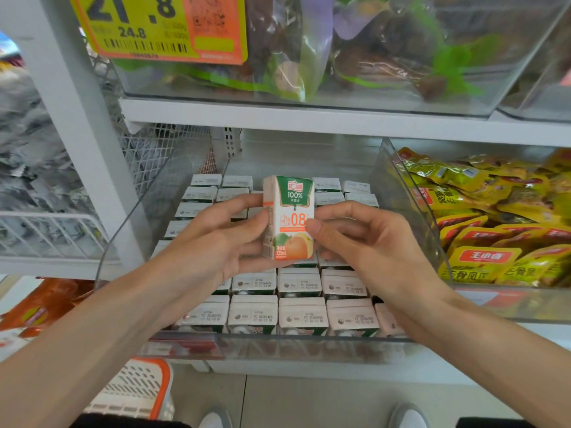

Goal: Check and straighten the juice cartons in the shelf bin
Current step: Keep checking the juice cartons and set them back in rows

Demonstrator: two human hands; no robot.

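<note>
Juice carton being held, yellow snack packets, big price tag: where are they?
juice carton (292, 208), head view, front face.
yellow snack packets (485, 256), head view, red logo of a front packet.
price tag (160, 29), head view, yellow part.

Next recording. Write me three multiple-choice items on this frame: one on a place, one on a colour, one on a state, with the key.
1. What fills the bin right of the carton bin?
A. yellow snack packets
B. bottles
C. tins

2. What colour is the top band of the held carton?
A. blue
B. green
C. black

3. How is the held carton kept?
A. lying in the bin
B. by one hand alone
C. upright, in left hand and right hand

Key: 1 A, yellow packets show through the right-hand clear wall; 2 B, the band round "100%" is green; 3 C, a thumb pinches each side above the stocked cartons.
</note>
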